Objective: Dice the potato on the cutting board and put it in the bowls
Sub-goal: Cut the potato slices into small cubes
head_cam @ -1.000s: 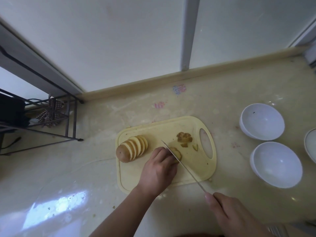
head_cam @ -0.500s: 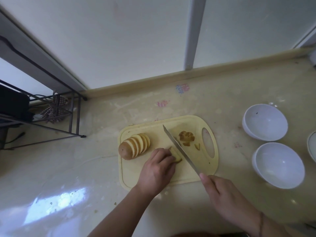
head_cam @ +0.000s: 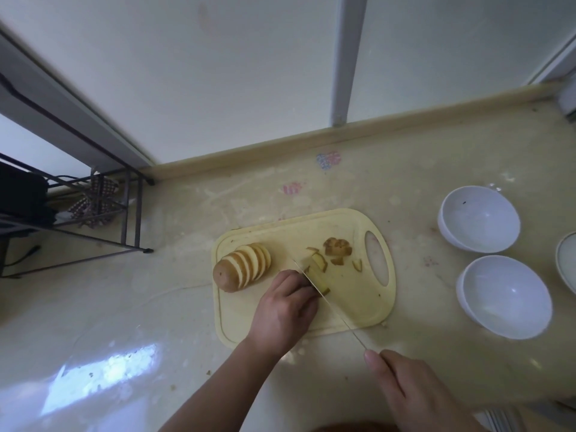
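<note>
- Head view: left hand curls its fingers on a potato slice on the board, steadying it for the cut.
- Right hand grips the knife, blade down against the knuckles.
- Sliced potato waits alongside; bowls stand near, empty.

Cutting board at the middle of the surface, bowls to its right.

On the board's left part we see the sliced potato; toward its right end, beside the handle hole, lie small cut pieces. Between them our left hand rests on a slice, the knife running just to its right, back to our right hand before the board. Two bowls sit right of the board, the far bowl behind the near bowl, and a third bowl at the right edge. A wire rack stands far left.
</note>
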Demonstrator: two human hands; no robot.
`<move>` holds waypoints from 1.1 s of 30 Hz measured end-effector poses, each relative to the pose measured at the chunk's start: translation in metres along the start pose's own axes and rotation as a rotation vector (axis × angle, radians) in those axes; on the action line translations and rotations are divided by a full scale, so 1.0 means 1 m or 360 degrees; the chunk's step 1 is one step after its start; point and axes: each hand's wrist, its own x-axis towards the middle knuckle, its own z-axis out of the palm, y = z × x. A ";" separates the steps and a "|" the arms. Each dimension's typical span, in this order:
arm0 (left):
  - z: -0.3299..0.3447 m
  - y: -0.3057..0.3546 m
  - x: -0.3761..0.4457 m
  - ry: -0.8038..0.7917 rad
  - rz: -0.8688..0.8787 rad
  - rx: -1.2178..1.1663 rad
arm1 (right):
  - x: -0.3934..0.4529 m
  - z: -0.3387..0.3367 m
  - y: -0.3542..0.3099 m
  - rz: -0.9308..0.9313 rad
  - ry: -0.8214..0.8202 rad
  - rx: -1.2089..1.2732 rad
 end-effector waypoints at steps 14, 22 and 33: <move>-0.002 -0.003 0.000 -0.0018 0.0046 0.0018 | 0.040 -0.011 -0.022 -0.0032 -0.0049 0.0134; -0.006 0.000 -0.014 0.0085 -0.0022 -0.0030 | 0.018 -0.001 -0.014 -0.0044 -0.0070 0.0063; -0.003 -0.003 -0.007 0.0099 -0.0020 -0.0024 | -0.002 0.012 -0.013 -0.0089 0.0163 0.0145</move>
